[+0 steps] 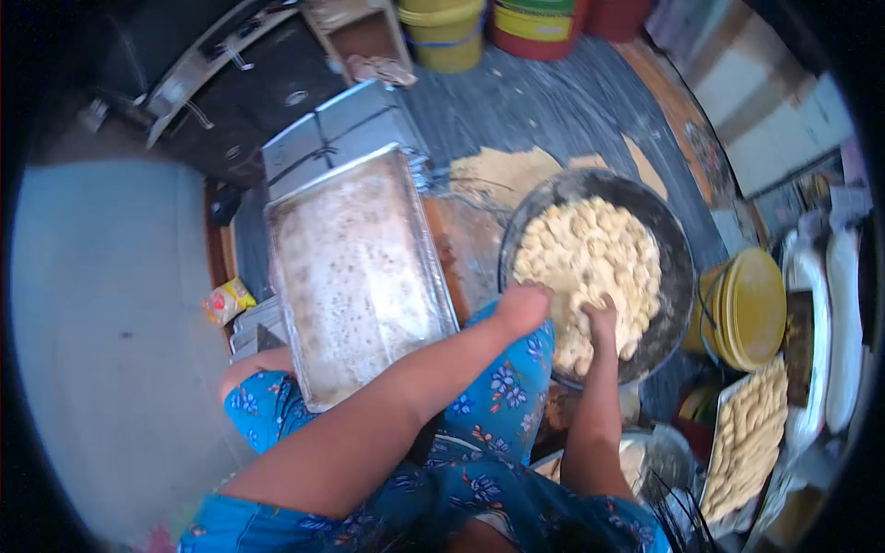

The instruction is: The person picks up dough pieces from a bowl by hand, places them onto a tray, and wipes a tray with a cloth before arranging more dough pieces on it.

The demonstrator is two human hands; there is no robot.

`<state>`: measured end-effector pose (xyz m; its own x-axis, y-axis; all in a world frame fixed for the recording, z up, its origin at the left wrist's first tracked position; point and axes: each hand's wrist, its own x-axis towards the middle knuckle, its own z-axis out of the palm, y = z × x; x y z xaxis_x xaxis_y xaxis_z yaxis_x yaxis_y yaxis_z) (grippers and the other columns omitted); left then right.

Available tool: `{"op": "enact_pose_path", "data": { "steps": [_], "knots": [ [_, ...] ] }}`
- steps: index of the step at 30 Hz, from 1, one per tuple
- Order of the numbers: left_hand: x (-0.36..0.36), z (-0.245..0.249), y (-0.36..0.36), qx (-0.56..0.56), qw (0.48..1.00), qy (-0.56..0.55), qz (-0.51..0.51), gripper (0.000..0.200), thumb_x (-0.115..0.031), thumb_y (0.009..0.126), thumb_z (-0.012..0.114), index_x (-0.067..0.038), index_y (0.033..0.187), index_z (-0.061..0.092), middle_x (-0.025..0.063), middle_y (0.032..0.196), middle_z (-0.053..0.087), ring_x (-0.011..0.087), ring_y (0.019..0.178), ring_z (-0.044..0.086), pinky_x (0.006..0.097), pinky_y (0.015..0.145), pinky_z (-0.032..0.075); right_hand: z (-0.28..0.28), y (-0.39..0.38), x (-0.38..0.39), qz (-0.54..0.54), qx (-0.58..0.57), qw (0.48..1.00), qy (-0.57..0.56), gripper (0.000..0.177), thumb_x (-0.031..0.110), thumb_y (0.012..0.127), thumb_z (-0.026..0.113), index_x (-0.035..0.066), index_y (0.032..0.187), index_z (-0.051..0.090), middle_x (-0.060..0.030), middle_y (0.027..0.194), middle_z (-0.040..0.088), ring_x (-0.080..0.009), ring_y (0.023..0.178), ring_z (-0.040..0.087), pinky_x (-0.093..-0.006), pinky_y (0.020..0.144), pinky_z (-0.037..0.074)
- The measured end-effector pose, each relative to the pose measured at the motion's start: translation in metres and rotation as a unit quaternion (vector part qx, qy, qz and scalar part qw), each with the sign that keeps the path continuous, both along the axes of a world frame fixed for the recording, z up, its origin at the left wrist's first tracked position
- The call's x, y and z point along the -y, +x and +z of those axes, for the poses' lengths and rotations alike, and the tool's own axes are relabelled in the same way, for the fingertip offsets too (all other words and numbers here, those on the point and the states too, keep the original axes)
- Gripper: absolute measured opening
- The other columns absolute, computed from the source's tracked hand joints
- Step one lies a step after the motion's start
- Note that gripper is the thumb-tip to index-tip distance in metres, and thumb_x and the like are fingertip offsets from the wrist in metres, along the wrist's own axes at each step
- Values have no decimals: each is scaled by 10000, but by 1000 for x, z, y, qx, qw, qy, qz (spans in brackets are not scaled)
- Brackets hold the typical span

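Observation:
A wide dark basin (678, 276) holds a heap of pale dough pieces (590, 241), dusted with what looks like flour. At its near left side my left hand (527, 309) is closed, knuckles up, beside the dough. What its curled fingers hold, if anything, is hidden. My right hand (601, 318) reaches into the basin from the near side, with thumb and fingers pinched on a lump of dough (583, 297). Left of my knees lies a large worn metal baking tray (355, 276), bare and shiny with dark specks.
Silver foil-like boxes (346, 129) sit behind the tray. A yellow lidded bucket (751, 309) stands right of the basin, near a tray of shaped dough (749, 438). A metal bowl (678, 461) is close by my right arm. More buckets (444, 35) line the back.

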<state>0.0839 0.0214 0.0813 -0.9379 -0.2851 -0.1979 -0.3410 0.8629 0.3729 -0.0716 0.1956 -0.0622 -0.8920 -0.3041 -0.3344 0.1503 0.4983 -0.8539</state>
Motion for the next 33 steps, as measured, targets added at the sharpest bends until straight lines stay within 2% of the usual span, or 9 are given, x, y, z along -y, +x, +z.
{"op": "enact_pose_path", "data": {
  "steps": [5, 12, 14, 16, 18, 20, 23, 24, 33],
  "knots": [
    [-11, 10, 16, -42, 999, -35, 0, 175, -216, 816, 570, -89, 918, 634, 111, 1001, 633, 273, 1006, 603, 482, 866, 433, 114, 9, -9, -33, 23, 995, -90, 737, 31, 692, 692, -23, 1365, 397, -148, 1071, 593, -227, 877, 594, -324, 754, 498],
    [15, 111, 156, -244, 967, 26, 61, 317, -217, 864, 610, -67, 1144, 608, 182, 1248, 545, 343, 1201, 492, 482, 1014, 369, 270, 120, 56, 107, -56, 961, -249, 492, 46, 648, 696, 9, 1114, 544, -96, 1053, 574, -197, 963, 565, -312, 854, 466],
    [35, 122, 206, -278, 939, 52, 196, 295, -205, 883, 597, -55, 1137, 610, 185, 1209, 563, 342, 1168, 513, 455, 998, 393, 296, 155, 88, 245, -60, 924, -289, 453, 57, 613, 699, 18, 1044, 568, -119, 1140, 534, -251, 1066, 530, -340, 924, 434],
    [57, 119, 254, -312, 821, 255, 404, 290, -252, 953, 542, -24, 1122, 603, 132, 1105, 618, 230, 1041, 573, 359, 935, 433, 323, 198, 125, 314, -192, 875, -315, 472, 82, 609, 712, 7, 1051, 565, -183, 1198, 518, -340, 1107, 522, -391, 965, 422],
    [80, 111, 301, -359, 737, 330, 468, 370, -345, 996, 468, -41, 1167, 591, 58, 1099, 626, 188, 1018, 569, 321, 895, 440, 333, 236, 158, 390, -279, 827, -292, 469, 144, 656, 713, 27, 1089, 574, -192, 1258, 487, -378, 1138, 514, -409, 965, 432],
    [96, 91, 336, -389, 748, 253, 474, 420, -357, 989, 475, -32, 1245, 546, 93, 1128, 618, 207, 1056, 565, 336, 937, 431, 323, 270, 188, 471, -210, 824, -234, 487, 189, 694, 715, 81, 1149, 579, -175, 1332, 443, -369, 1220, 463, -486, 1028, 375],
    [103, 61, 361, -343, 801, 142, 470, 462, -307, 951, 529, 5, 1291, 505, 191, 1246, 559, 308, 1169, 520, 379, 1020, 384, 249, 315, 216, 552, -331, 765, -20, 535, 251, 716, 723, 138, 1214, 565, -156, 1396, 398, -350, 1314, 372, -587, 1095, 236],
    [99, 58, 366, -308, 823, 103, 466, 477, -288, 936, 548, 20, 1298, 496, 227, 1286, 533, 347, 1209, 500, 395, 1051, 363, 235, 321, 214, 528, -370, 762, -64, 627, 288, 707, 721, 164, 1289, 525, -169, 1422, 360, -359, 1361, 298, -620, 1113, 132],
    [75, 46, 385, -318, 888, -30, 332, 466, -195, 807, 668, -23, 1226, 558, 208, 1296, 519, 375, 1247, 445, 439, 1069, 337, 215, 326, 158, 497, -368, 784, -54, 910, 341, 746, 713, 150, 1506, 249, -213, 1557, 161, -370, 1434, 172, -539, 1152, 110]
  ]
}}
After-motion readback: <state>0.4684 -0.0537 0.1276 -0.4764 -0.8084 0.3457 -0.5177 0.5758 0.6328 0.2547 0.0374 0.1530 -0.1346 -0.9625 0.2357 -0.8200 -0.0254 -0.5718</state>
